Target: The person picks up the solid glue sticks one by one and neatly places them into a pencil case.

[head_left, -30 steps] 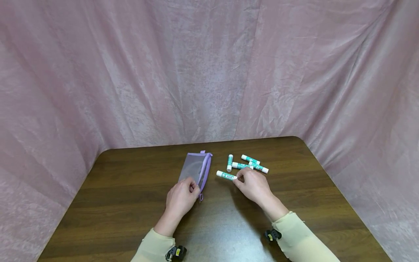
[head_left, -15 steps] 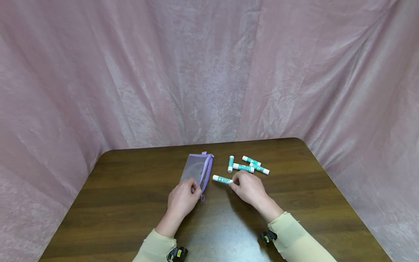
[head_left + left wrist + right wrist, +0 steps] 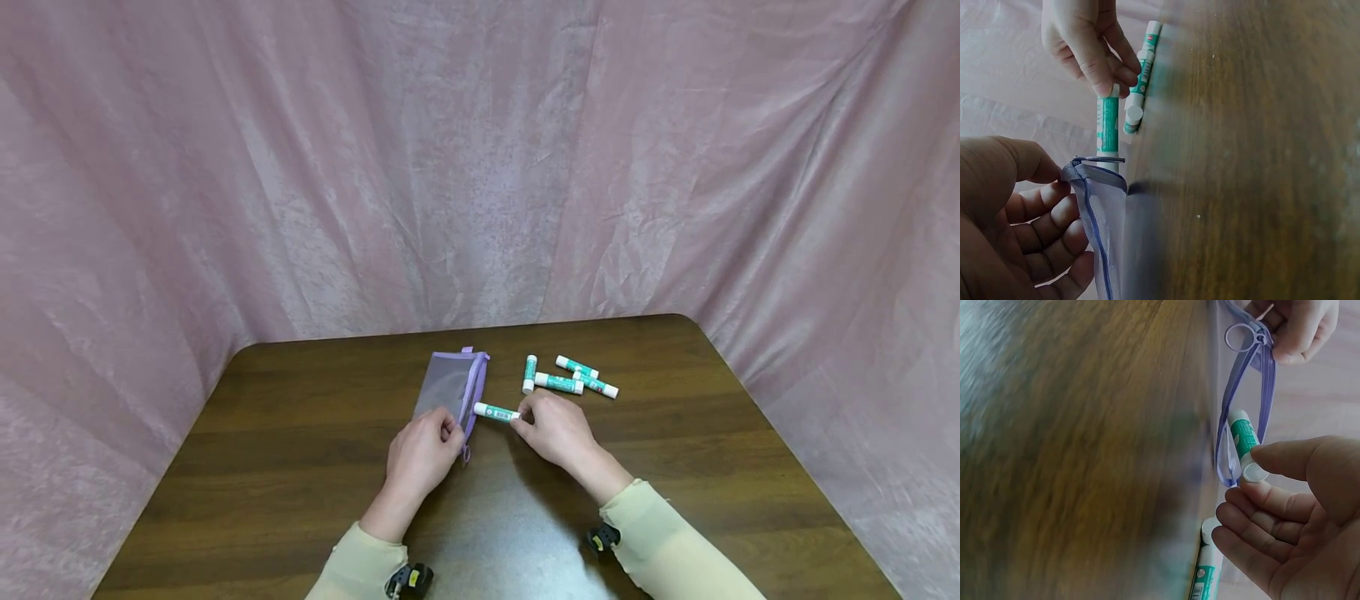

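1. At left, a person's left hand (image 3: 420,450) is pinching the near end of a purple mesh pouch (image 3: 442,382) between thumb and fingers, on a wooden table (image 3: 300,433).
2. The pouch is lying with its zipper (image 3: 1267,384) gaping; no stick is showing through the visible mesh, so loading is seemingly standing at an early stage.
3. A green-and-white glue stick (image 3: 497,412) is pointing its far end into that gap, apparently entering but not yet inside.
4. The right hand (image 3: 555,425) is gripping the stick's outer end with thumb and forefinger.
5. Farther right, four more glue sticks (image 3: 558,383) are lying close together outside the pouch, likely the work remaining.
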`<state>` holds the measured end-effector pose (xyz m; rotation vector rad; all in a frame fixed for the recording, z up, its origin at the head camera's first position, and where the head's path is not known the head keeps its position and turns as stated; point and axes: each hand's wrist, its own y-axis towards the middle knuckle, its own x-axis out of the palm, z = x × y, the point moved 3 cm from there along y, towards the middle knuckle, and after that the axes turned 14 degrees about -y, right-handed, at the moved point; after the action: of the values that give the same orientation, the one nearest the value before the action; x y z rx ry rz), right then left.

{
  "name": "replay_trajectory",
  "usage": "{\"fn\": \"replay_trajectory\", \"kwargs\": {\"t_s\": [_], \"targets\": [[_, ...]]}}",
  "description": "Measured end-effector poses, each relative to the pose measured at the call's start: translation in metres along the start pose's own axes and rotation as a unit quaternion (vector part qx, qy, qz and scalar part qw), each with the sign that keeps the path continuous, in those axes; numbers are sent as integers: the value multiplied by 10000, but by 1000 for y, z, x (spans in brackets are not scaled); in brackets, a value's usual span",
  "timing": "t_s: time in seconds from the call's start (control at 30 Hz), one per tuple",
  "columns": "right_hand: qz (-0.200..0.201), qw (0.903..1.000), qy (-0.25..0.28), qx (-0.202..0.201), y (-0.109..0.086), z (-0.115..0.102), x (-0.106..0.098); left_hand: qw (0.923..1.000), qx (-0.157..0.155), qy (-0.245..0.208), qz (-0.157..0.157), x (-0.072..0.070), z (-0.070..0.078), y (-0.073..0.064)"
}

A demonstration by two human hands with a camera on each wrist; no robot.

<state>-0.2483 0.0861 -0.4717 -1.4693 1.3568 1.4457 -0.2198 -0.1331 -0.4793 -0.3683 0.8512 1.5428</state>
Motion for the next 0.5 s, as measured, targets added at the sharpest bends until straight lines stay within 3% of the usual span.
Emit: {"fn": "replay_trajectory", "kwargs": {"t_s": [0.5], "targets": [[-18, 9999, 113, -130, 3, -13, 6, 10000, 12, 27, -94, -1, 1, 0]]}}
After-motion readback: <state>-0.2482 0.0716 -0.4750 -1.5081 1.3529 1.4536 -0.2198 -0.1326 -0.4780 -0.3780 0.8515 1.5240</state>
